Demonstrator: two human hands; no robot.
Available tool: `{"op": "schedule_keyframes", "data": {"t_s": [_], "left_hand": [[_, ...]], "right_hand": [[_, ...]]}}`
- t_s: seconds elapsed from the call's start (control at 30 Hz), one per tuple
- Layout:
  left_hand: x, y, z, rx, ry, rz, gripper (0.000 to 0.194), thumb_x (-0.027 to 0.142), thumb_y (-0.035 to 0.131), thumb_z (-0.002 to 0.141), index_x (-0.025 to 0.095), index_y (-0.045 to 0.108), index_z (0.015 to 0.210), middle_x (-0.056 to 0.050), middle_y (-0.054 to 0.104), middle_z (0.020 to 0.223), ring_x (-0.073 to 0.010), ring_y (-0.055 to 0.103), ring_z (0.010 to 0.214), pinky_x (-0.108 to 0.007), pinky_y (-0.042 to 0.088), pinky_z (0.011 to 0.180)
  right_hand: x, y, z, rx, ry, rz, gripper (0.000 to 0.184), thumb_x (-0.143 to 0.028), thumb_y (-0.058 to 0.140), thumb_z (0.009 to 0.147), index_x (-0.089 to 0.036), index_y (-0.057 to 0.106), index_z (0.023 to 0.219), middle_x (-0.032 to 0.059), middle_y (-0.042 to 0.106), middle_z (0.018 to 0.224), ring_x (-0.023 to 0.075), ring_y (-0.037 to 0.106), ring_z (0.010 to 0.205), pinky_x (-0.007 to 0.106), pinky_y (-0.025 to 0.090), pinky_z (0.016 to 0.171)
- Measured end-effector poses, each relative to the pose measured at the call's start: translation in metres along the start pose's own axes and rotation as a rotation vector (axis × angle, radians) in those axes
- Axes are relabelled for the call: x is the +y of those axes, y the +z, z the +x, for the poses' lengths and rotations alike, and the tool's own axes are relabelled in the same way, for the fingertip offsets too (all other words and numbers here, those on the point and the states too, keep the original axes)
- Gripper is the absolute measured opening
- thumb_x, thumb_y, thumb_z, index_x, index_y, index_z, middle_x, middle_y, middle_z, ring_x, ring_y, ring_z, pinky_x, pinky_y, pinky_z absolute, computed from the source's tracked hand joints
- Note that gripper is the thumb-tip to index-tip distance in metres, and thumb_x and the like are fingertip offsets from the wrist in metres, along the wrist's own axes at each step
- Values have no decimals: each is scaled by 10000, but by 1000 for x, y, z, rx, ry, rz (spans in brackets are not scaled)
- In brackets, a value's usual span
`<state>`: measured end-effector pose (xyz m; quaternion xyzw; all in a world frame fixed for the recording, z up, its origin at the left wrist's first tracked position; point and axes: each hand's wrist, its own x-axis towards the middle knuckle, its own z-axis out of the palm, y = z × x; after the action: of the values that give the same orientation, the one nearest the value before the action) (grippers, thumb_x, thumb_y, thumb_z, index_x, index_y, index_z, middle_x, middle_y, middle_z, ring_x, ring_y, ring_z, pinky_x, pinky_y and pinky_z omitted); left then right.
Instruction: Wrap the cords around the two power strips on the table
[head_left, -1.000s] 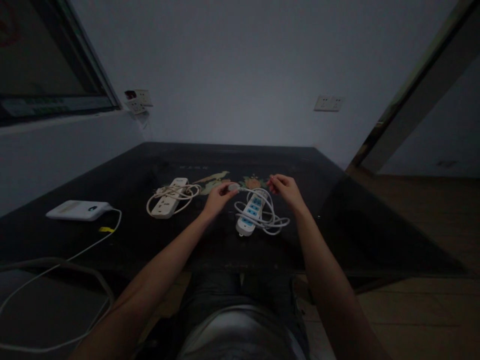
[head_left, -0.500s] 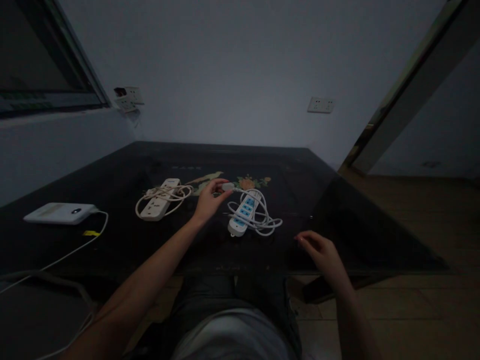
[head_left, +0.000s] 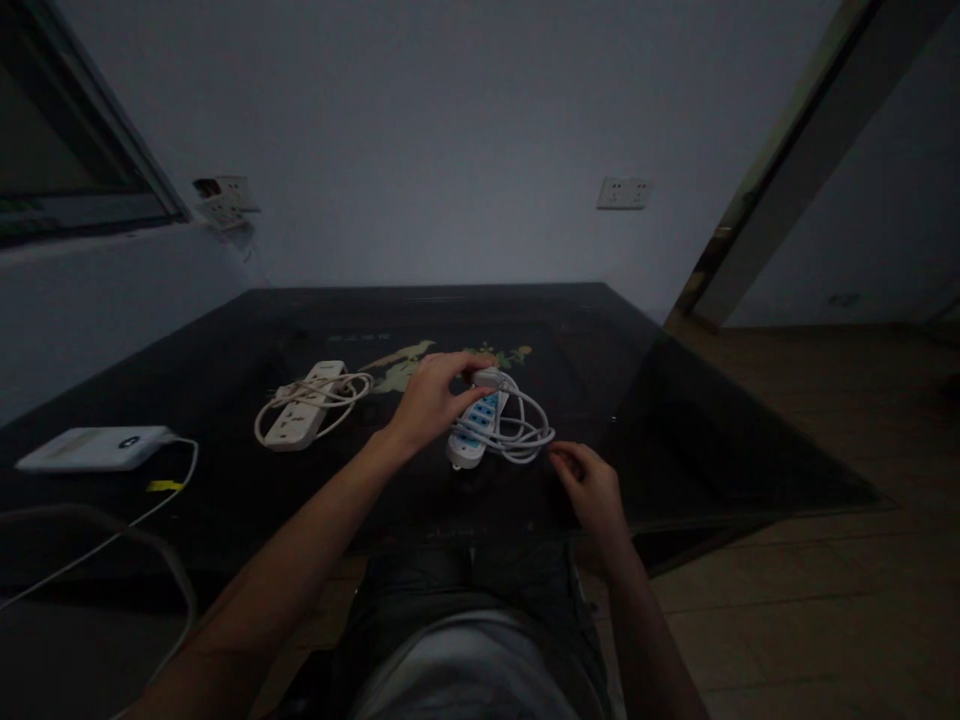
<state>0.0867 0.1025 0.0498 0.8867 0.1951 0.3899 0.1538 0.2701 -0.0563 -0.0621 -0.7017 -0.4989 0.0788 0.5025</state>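
Note:
My left hand [head_left: 442,392] is closed around the white plug [head_left: 489,377] of a power strip, holding it just above the strip's far end. The white power strip [head_left: 466,442] with blue socket faces lies slantwise on the dark table. Its white cable [head_left: 529,438] is looped loosely over and beside it, on the right. My right hand [head_left: 589,482] is beside the right end of these loops with thumb and fingers drawn together. I see nothing between its fingertips, which are very near the cable; whether they touch it I cannot tell.
A second white power strip [head_left: 296,425] with its beige cord bundled on top lies to the left. Farther left is a white power bank [head_left: 94,450] with a cable, near a yellow tag [head_left: 164,486]. The dark table [head_left: 660,400] reaches the wall, which bears a socket plate [head_left: 624,193].
My right hand has moved left, up close to the cable loops. My left hand has shifted right with the plug, over the strip's far end. The view has shifted slightly.

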Motion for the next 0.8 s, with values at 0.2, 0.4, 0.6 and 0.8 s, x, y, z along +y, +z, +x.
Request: {"op": "schedule_keyframes", "data": {"t_s": [0.2, 0.4, 0.6, 0.8], "left_hand": [[2, -11, 9, -103, 3, 46, 251, 301, 712, 763, 211, 665, 993, -14, 690, 862, -187, 624, 805, -311, 438, 772], [1, -14, 21, -239, -33, 45, 196, 280, 712, 744, 195, 666, 914, -1, 659, 772, -162, 595, 702, -265, 394, 638], [-13, 4, 47, -443, -19, -11, 186, 278, 698, 715, 198, 674, 881, -17, 658, 750, -161, 571, 671, -268, 371, 609], [-28, 13, 61, -590, -61, -115, 219, 315, 723, 667, 191, 673, 841, -11, 661, 722, -161, 576, 660, -257, 381, 598]], "right_hand": [[1, 3, 1, 55, 24, 38, 274, -343, 535, 824, -166, 690, 965, 68, 634, 756, 187, 557, 640, 298, 440, 586], [-1, 6, 4, 40, 29, 75, 311, -339, 528, 831, -154, 681, 1029, 79, 652, 803, 193, 586, 676, 301, 462, 600], [-2, 3, 12, 88, -34, 42, 270, -306, 536, 839, -167, 677, 1023, 98, 652, 886, 207, 610, 747, 322, 487, 648], [1, -7, 21, 78, -89, 68, 171, -281, 576, 814, -186, 682, 908, 94, 675, 909, 225, 630, 815, 348, 510, 720]]}}
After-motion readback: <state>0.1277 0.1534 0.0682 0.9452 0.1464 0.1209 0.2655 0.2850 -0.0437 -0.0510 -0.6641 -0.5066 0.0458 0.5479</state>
